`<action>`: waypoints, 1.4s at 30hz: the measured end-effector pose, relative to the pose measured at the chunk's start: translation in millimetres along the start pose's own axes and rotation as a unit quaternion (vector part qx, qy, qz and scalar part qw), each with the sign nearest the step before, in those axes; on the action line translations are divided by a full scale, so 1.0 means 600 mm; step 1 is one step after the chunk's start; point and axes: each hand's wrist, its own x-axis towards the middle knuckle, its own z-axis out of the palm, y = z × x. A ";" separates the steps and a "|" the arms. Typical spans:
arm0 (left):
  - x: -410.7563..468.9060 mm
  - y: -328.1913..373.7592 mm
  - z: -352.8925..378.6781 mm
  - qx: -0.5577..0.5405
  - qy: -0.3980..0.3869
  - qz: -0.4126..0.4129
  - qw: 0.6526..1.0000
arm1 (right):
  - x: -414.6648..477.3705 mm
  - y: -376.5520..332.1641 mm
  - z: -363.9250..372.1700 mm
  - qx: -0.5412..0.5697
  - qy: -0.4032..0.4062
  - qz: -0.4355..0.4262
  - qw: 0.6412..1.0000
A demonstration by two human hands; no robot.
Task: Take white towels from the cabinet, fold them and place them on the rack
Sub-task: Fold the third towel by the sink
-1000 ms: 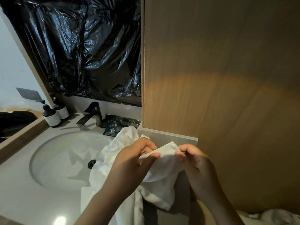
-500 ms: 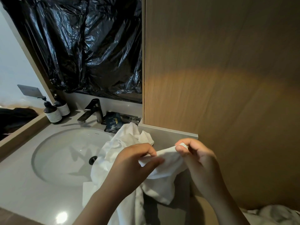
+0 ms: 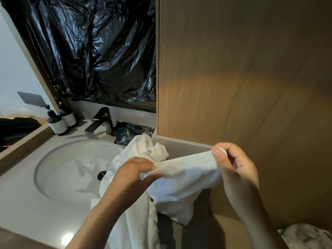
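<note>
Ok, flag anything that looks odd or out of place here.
Crinkled black plastic sheeting covers the wall above the faucet, which is unusual over a sink. A white towel lies bunched, unfolded, at the counter edge.

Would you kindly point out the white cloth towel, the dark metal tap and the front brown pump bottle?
white cloth towel point(image 3: 185, 177), head view, taut middle span.
dark metal tap point(image 3: 98, 121), head view, sloping spout.
front brown pump bottle point(image 3: 58, 125), head view, pale label.

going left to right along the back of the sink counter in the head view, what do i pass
front pump bottle → second pump bottle → faucet → dark packet → wooden panel
</note>
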 end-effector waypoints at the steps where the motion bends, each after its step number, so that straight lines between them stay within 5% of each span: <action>1: 0.000 -0.005 0.000 0.004 -0.005 -0.007 1.000 | 0.000 0.001 -0.002 -0.001 0.012 0.004 1.000; 11: 0.012 0.008 -0.005 -0.040 0.031 0.030 0.998 | 0.020 0.033 -0.025 -0.135 0.099 -0.003 0.986; 17: 0.019 0.025 0.014 -0.023 0.004 0.080 0.996 | 0.021 0.039 -0.027 -0.222 0.058 -0.030 0.973; 21: 0.024 0.039 0.022 -0.041 0.022 0.089 0.995 | 0.009 0.025 -0.008 -0.216 -0.036 -0.157 0.963; 24: 0.024 0.053 0.023 -0.063 0.014 0.106 0.992 | 0.001 0.015 0.005 -0.186 -0.142 -0.098 0.967; 31: 0.023 0.074 0.015 -0.087 -0.006 0.135 0.987 | 0.011 0.026 0.013 -0.124 -0.253 0.001 0.959; 42: 0.019 0.070 0.007 -0.099 0.011 0.145 0.984 | 0.014 0.022 0.026 -0.072 -0.279 0.042 0.957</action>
